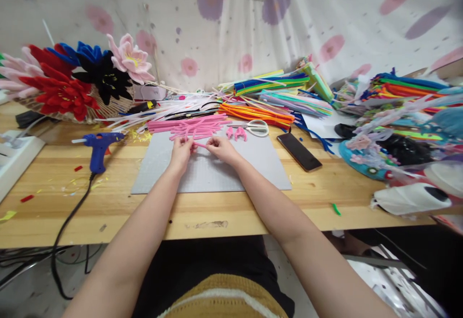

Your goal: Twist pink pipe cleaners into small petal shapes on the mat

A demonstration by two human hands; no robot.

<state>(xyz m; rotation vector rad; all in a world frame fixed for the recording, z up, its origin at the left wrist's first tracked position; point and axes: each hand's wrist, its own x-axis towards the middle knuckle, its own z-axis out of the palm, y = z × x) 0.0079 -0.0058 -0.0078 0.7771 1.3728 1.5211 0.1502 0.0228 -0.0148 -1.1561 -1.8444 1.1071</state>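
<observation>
A pink pipe cleaner point(200, 145) runs between my two hands over the grey cutting mat point(210, 173). My left hand point(182, 153) pinches it at one end, and my right hand point(221, 149) closes on the other. Just beyond my fingers lies a pile of pink pipe cleaners point(162, 126) along the mat's far edge. Small bent pink pieces point(240, 134) rest right of the pile, beside scissors point(257, 127) with white handles. The fingertips are small in view, so the exact grip is hard to make out.
A blue glue gun point(97, 152) stands at left, its black cord hanging off the table. Fuzzy flowers point(65, 91) sit behind it. A phone point(299, 152) lies right of the mat. Bundles of coloured pipe cleaners point(271, 84) line the back; a white roll point(410, 198) lies at right.
</observation>
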